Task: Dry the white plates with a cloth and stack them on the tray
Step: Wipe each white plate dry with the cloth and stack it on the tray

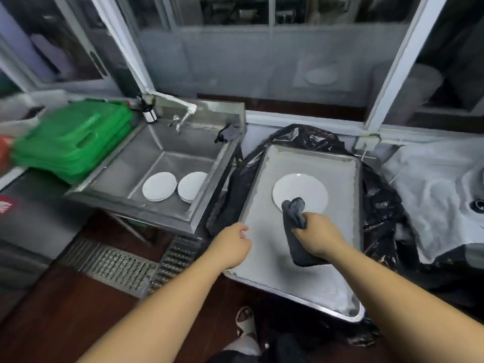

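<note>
We see the tray [301,273] largely bare: one white plate [303,189] lies at its middle, and open liner runs behind it and along the near half. Our right hand [320,235] and the hanging cloth [297,231] cover the plate's near edge. Our left hand [233,244] sits over the tray's left rim, by the sink [183,142]. In the basin, two plate stacks [159,186] crowd the near right corner; the tap [180,121] overhangs the far side.
</note>
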{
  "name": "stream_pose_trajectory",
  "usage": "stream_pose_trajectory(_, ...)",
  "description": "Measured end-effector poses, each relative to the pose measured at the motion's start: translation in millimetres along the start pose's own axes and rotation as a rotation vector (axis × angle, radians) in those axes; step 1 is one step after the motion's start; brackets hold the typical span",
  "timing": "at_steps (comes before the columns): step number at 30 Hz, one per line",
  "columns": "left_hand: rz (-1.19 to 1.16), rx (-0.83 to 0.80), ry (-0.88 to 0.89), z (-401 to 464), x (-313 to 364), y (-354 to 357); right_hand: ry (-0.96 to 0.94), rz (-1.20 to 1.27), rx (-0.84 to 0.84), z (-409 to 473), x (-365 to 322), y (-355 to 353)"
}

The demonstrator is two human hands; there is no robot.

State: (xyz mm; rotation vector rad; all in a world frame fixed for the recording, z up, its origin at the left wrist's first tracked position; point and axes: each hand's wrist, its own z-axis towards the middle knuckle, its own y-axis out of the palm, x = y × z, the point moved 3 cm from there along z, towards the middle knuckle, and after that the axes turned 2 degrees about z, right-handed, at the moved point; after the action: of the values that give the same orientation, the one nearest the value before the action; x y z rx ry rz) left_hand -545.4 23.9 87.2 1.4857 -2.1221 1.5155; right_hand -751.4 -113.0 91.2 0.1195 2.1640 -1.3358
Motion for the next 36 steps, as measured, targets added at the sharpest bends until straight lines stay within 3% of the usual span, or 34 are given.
stream_pose_trajectory(8, 0.109, 0.177, -0.086, -55, -103, -81, -0.36, -0.312, -0.185, -9, -139, 54)
stream_pose_trajectory(14, 0.15, 0.273, -0.196, -90, -211, -149, -0.537, -0.469, -0.337, -10, -263, 136)
stream_pose_trajectory(25, 0.144, 0.298, -0.338, -146, -405, -262, -0.642, -0.65, -0.454, -15, -443, 295)
stream_pose_trajectory(36, 0.122, 0.264, -0.411, -91, -471, -325, -0.686, -0.684, -0.555, 50, -543, 374)
